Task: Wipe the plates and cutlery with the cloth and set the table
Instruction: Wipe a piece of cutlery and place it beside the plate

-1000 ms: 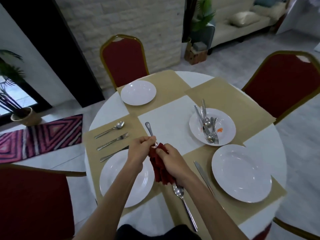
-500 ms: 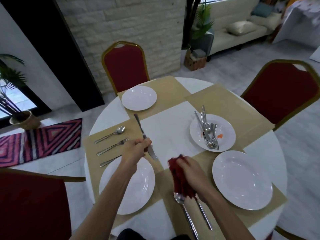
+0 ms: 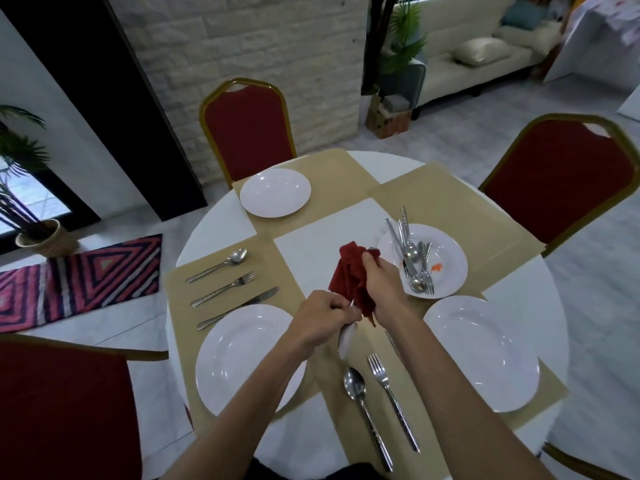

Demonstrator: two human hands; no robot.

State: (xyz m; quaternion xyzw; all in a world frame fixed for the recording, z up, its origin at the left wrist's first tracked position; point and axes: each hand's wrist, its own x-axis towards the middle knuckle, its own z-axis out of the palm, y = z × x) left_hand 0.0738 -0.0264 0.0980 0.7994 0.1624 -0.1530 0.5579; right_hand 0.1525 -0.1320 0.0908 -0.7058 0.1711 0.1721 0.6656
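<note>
Plates number four; one cloth in right hand.

Bare left hand, bare right hand, dark clothing below.

A red cloth is gripped by the right hand; a blurred utensil is held by the left hand.

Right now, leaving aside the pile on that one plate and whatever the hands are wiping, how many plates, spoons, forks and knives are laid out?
Plates: 4
Spoons: 2
Forks: 2
Knives: 1
Total: 9
Not counted: the piece the left hand grips and the cloth in the right hand.
</note>
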